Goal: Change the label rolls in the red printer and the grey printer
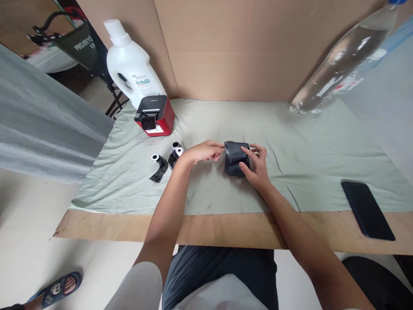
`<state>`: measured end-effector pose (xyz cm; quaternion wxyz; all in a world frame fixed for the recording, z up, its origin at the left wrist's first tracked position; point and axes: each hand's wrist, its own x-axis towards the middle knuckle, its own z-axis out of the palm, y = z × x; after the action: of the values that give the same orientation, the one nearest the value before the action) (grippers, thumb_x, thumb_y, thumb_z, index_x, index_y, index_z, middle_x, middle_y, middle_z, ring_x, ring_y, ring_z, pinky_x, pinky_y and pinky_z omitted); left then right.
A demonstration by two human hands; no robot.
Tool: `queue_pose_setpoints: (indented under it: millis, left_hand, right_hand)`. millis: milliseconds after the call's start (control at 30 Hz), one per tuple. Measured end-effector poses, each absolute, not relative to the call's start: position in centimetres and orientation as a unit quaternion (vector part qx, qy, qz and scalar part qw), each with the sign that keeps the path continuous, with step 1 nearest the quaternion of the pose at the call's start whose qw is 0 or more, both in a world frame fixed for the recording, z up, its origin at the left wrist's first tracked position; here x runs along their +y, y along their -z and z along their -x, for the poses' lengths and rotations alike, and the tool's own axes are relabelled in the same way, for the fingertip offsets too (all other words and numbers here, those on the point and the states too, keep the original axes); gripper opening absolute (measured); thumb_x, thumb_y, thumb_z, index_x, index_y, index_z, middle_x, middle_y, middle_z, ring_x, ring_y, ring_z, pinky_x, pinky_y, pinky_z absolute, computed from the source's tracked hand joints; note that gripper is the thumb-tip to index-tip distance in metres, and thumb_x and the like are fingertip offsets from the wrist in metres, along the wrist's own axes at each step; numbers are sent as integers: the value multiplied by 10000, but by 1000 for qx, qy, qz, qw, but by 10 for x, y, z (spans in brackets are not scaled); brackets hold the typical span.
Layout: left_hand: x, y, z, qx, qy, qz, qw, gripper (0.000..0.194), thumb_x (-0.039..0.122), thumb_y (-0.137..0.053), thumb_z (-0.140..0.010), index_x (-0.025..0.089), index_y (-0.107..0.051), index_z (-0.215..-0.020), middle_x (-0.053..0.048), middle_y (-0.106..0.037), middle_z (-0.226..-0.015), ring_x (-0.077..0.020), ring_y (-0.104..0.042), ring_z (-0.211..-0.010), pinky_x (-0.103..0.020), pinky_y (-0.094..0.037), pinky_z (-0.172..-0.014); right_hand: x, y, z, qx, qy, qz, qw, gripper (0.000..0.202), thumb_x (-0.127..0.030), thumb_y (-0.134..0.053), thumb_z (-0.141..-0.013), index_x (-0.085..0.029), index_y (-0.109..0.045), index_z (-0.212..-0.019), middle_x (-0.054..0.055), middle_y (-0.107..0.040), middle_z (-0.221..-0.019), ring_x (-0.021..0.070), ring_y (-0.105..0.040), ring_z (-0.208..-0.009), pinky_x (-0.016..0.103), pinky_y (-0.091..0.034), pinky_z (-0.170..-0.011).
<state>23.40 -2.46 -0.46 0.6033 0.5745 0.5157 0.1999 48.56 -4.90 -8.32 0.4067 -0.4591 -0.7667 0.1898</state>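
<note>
A small black box (pixel 237 168) with a dark grey, worn-edged flap or strip (pixel 235 151) over its top sits on the cloth in front of me. My left hand (pixel 208 151) reaches in from the left; its index finger is stretched out and touches the flap's left edge, while its other fingers are loosely curled. From the right, my right hand (pixel 257 165) grips the box, thumb at the front and a fingertip on the flap. Several small rolls with black strips (pixel 160 168) stand to the left of my left hand.
Behind the rolls is a red and black label printer (pixel 164 116), with a white detergent bottle (pixel 130 64) against the cardboard wall (pixel 226 51). A large clear bottle (pixel 342 64) stands back right. A phone (pixel 368 209) lies near the front right edge. Another person's foot (pixel 69 285) shows lower left.
</note>
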Motion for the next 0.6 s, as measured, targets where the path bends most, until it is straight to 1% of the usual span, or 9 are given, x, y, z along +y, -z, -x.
queue_pose_setpoints:
  millis: [100, 200, 233, 300, 367, 400, 467, 533, 600]
  left_hand:
    - [-24, 4, -234, 508, -203, -563, 619, 464, 231, -602, -784, 177, -767, -1214, -11, -607, -688, -101, -372, -526, -221, -245, -469]
    - [-23, 7, -237, 523, -221, -571, 593, 496, 250, -617, -805, 200, -750, -1280, -61, -722, -926, -122, -523, -646, -221, -368, -536]
    - [-22, 11, -239, 536, -235, -584, 562, 520, 263, -634, -815, 214, -732, -1323, -78, -736, -1062, -140, -589, -743, -227, -436, -608]
    - [-18, 21, -242, 543, -267, -628, 489, 614, 281, -704, -806, 248, -672, -1418, -96, -678, -1340, -196, -658, -1029, -270, -522, -844]
    - [-14, 33, -244, 494, -285, -679, 461, 704, 284, -769, -782, 278, -625, -1471, -96, -577, -1521, -243, -595, -1304, -326, -481, -1067]
    - [-12, 39, -245, 455, -288, -699, 471, 710, 283, -781, -781, 282, -622, -1473, -92, -543, -1568, -250, -546, -1393, -339, -443, -1133]
    - [-10, 49, -246, 396, -292, -711, 502, 668, 292, -768, -815, 278, -625, -1468, -89, -526, -1601, -245, -498, -1468, -345, -402, -1188]
    - [-9, 54, -248, 391, -306, -698, 517, 636, 323, -744, -857, 261, -616, -1477, -96, -530, -1604, -242, -522, -1454, -342, -410, -1184]
    - [-7, 54, -251, 415, -327, -681, 506, 598, 384, -712, -901, 234, -620, -1472, -108, -553, -1584, -240, -563, -1409, -330, -430, -1160]
  right_hand:
    - [-52, 80, -488, -764, -195, 438, 433, 431, -494, -546, -929, -281, -686, -1276, 141, -607, -1252, 347, -546, -1237, 607, -444, -1112]
    - [-54, 79, -489, -752, -218, 444, 437, 511, -499, -544, -909, -266, -632, -1356, 136, -665, -1148, 347, -578, -1178, 601, -489, -1058]
    - [-54, 80, -489, -747, -223, 446, 439, 552, -500, -545, -900, -259, -608, -1392, 141, -669, -1145, 349, -581, -1175, 597, -502, -1042]
    - [-55, 80, -488, -744, -224, 445, 445, 608, -506, -542, -891, -252, -572, -1443, 146, -678, -1133, 354, -584, -1176, 598, -508, -1035]
    - [-55, 81, -489, -746, -218, 446, 444, 643, -531, -525, -894, -254, -550, -1473, 140, -696, -1067, 362, -589, -1166, 614, -498, -1042]
    - [-55, 82, -490, -748, -215, 448, 439, 663, -553, -508, -897, -254, -539, -1488, 135, -702, -1027, 367, -594, -1154, 625, -491, -1044]
    - [-56, 85, -491, -751, -212, 455, 429, 718, -609, -459, -902, -251, -509, -1522, 131, -702, -979, 374, -611, -1120, 639, -483, -1038]
    - [-56, 88, -493, -749, -217, 452, 434, 771, -658, -407, -901, -244, -481, -1548, 135, -700, -996, 373, -631, -1085, 636, -492, -1016]
    - [-57, 90, -495, -746, -225, 439, 448, 788, -689, -386, -896, -232, -508, -1527, 144, -701, -1020, 372, -640, -1073, 625, -502, -994]
